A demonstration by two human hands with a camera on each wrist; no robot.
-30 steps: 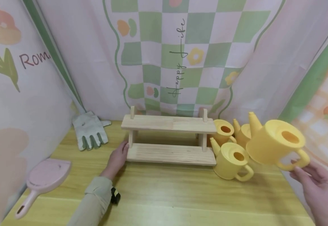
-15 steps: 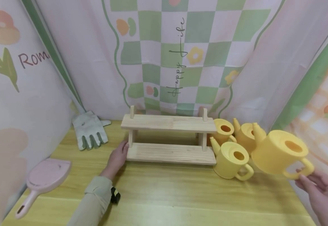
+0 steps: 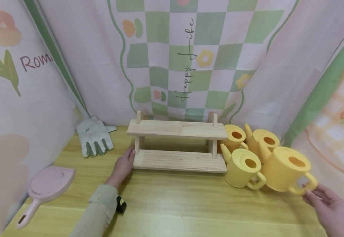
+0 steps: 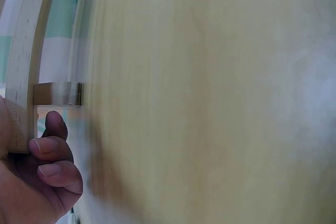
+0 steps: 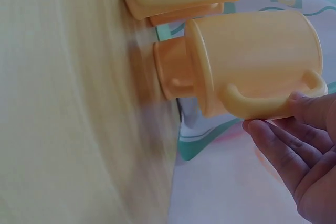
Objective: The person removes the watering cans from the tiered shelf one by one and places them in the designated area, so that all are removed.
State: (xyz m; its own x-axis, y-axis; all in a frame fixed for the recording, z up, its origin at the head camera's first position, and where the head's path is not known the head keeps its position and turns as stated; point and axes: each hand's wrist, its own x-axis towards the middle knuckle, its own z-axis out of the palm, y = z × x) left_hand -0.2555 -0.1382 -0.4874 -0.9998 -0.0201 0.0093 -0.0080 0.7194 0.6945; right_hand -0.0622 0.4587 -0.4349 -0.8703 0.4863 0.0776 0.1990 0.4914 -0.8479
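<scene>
My left hand (image 3: 124, 166) grips the left end of the lower board of a two-tier wooden shelf rack (image 3: 179, 160). In the left wrist view its fingers (image 4: 55, 148) curl round the board's end. At the right, my right hand (image 3: 330, 205) pinches the handle of a yellow watering can (image 3: 284, 169) between thumb and fingertips. In the right wrist view this watering can (image 5: 257, 56) hangs a little above the tabletop, its base apart from it. Other yellow watering cans stand beside the rack: a front one (image 3: 241, 169), one behind it (image 3: 234, 135) and one at the back right (image 3: 265, 140).
A white and green work glove (image 3: 95, 136) lies at the back left of the wooden table (image 3: 172, 204). A pink dustpan (image 3: 50, 184) lies at the left edge. Patterned cloth (image 3: 184, 59) hangs behind the rack and along both sides.
My right hand has lowered the watering can and brought it left, closer to the front can. The back right can now shows more. My left hand and the rack have stayed put.
</scene>
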